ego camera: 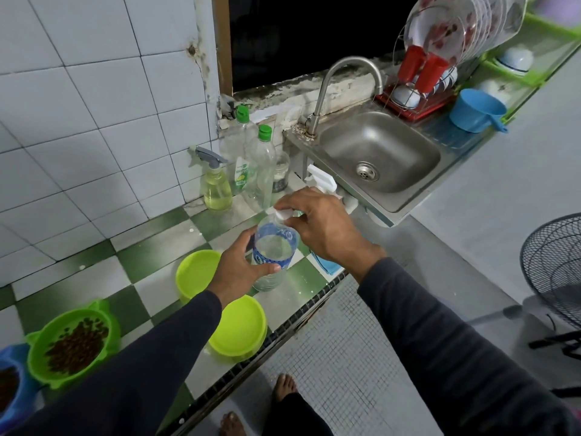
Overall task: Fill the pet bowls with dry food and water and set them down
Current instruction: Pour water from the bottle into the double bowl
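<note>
Pet bowls sit on a green-and-white checkered counter [151, 262], seen from a head camera looking down. Two lime-green bowls are nearest the hands: one round bowl [195, 273] lies just behind the left forearm, and a second lime bowl [240, 325] sits near the counter's front edge; whether either holds anything cannot be told. Further left, a green bowl with ear-shaped tabs [74, 341] holds brown dry food, and a blue bowl [12, 385] at the frame's left edge also shows dark kibble.

Above the counter between the lime bowls and the sink, a clear water bottle [273, 253] with a blue label stands upright, partly full. The left hand [242, 269] wraps around the bottle's body, thumb across the label. The right hand [320, 225] pinches the white cap [283, 214] at the bottle's top with fingertips curled over it.

Behind the bottle stand a yellow spray bottle [217, 187] and two clear bottles with green caps [251, 158] against the tiled wall. To the right is a steel sink [393, 143] with a curved tap [345, 86]. A blue scoop [476, 110] and a dish rack with plates [456, 29] sit beyond it.
</note>
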A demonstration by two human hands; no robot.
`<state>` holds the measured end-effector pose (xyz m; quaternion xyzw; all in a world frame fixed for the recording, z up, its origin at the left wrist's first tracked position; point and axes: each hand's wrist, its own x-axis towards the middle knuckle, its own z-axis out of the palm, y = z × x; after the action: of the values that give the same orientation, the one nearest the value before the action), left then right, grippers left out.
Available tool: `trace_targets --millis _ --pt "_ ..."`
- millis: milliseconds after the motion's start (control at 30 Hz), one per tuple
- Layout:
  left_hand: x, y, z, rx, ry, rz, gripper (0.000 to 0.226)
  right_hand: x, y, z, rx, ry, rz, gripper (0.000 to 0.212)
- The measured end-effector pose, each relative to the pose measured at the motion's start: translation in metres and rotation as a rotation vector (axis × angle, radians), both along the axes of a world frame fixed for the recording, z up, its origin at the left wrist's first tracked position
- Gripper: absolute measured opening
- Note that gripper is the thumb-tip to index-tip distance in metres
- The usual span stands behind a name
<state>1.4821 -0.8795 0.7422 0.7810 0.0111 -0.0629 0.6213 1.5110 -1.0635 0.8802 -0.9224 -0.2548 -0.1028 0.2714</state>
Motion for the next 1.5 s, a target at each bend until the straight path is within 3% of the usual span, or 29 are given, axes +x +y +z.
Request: trace_targets --millis 333,533,767,900,1000,1100,1233,1400,1500 --pt "0.001 0.001 -0.004 -0.034 0.028 -0.002 0.083 0.010 -0.001 0.001 -0.174 -0.005 0.148 0.041" --pt "0.000 0.000 -0.006 -0.056 0.034 0.003 0.079 0.010 -0.001 0.009 -0.263 0.106 0.063 0.030" --pt "-0.001 -0.001 -0.005 -0.060 0.025 0.001 0.079 0.011 -0.004 0.007 -0.339 0.087 -0.134 0.063" --pt "0.001 0.000 -0.006 -0.058 0.027 -0.006 0.080 0.009 -0.012 0.010 -0.158 0.151 0.046 0.043" --pt "0.001 -0.001 -0.008 -0.054 0.029 0.001 0.080 0.008 -0.009 0.007 -0.237 0.151 0.086 0.049" --pt "0.001 0.000 -0.009 -0.061 0.031 0.005 0.079 0.009 -0.004 0.011 -0.258 0.184 0.018 0.024" --pt "0.001 0.000 -0.008 -0.060 0.033 0.001 0.078 0.010 -0.004 0.017 -0.321 0.150 -0.083 0.046" --pt "0.000 0.001 -0.009 -0.073 0.031 0.001 0.081 0.010 -0.005 0.014 -0.255 0.155 0.117 0.043" --pt "0.001 0.001 -0.009 -0.079 0.032 0.000 0.080 0.010 0.000 0.017 -0.305 0.150 0.088 0.032"
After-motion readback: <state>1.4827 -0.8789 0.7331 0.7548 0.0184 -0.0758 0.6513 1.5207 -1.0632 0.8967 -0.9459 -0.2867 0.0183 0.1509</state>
